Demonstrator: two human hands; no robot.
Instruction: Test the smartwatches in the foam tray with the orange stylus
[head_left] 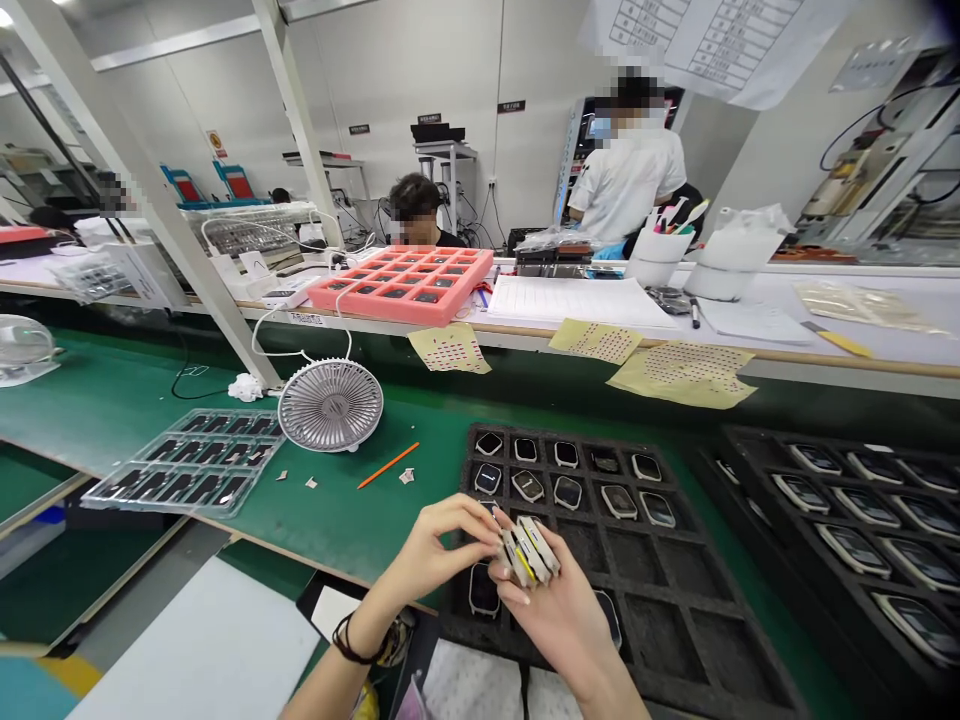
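Note:
My right hand (pixel 559 610) is wrapped round a small stack of watch cases (pixel 531 552), held edge-on above a black foam tray (pixel 731 640). From the left, my left hand (pixel 450 540) reaches in with its fingertips pressed together at the stack's near side; whether they pinch a piece of it is hidden. Several square watches (pixel 566 490) lie in the tray's back rows, and one watch (pixel 484 590) sits in a pocket beneath my left hand. A yellow piece shows between the held cases.
A second black tray of watches (pixel 855 550) stands at the right. On the green bench are a grey fan (pixel 331 405), an orange stick (pixel 388 466) and a clear tray (pixel 187 460). A pink foam tray (pixel 405 283) rests on the shelf; two people are beyond it.

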